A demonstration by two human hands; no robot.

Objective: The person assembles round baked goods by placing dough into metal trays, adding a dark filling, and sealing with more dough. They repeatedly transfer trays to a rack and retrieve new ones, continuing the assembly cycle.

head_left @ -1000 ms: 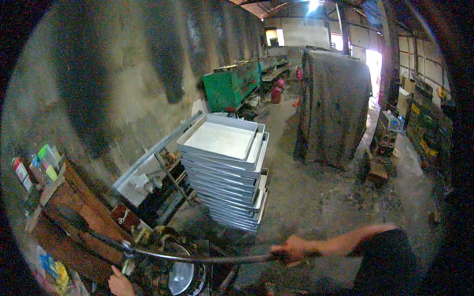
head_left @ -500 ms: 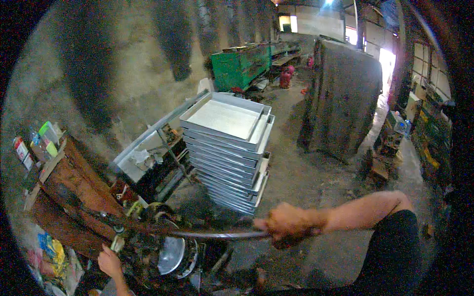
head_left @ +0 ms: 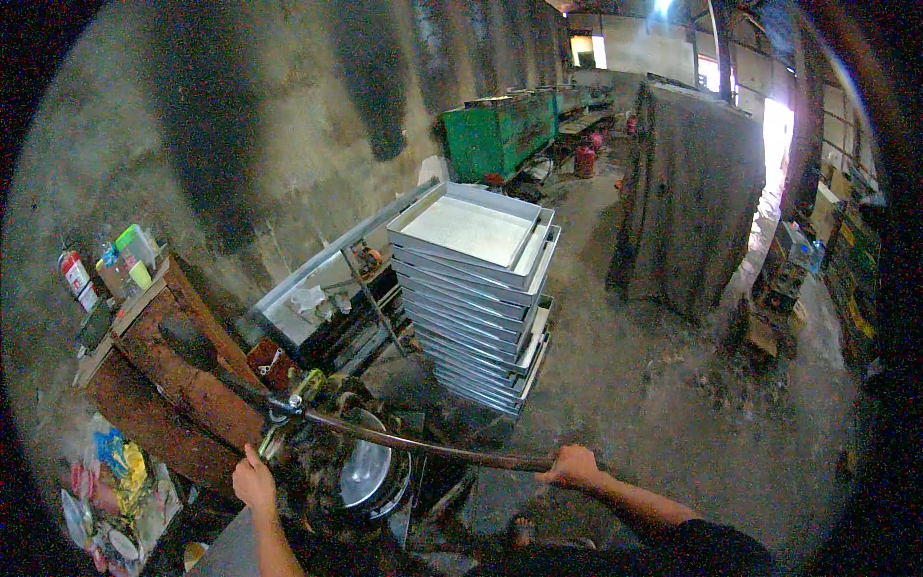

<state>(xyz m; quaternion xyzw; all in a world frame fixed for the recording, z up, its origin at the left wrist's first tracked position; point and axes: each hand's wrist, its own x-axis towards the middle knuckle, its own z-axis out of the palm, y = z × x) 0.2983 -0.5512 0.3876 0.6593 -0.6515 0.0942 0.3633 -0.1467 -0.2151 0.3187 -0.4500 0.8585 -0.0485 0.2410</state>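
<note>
A long, dark, slightly curved metal bar (head_left: pixel 423 445) runs across the lower middle, from a metal clamp-like joint (head_left: pixel 293 406) on the left out to the right. My right hand (head_left: pixel 573 466) is closed around its right end. Below the joint, my left hand (head_left: pixel 254 479) grips a pale green handle (head_left: pixel 273 441); most of its fingers are hidden. Under the bar, a round silver metal pan or drum (head_left: pixel 367 473) sits among dark machine parts, whose details are too dark to make out.
A tall stack of silver rectangular trays (head_left: pixel 461 288) stands just beyond the bar. To the left are a rusty brown cabinet (head_left: pixel 183 385), a fire extinguisher (head_left: pixel 75 274) and a heap of plastic bags (head_left: pixel 120 471). A dark upright slab (head_left: pixel 687 197) and a green box (head_left: pixel 495 139) stand farther back.
My right hand, blurred before, has come nearer with the bar's end, and my right elbow has dropped. My left hand keeps hold of the handle. The view has shifted slightly left.
</note>
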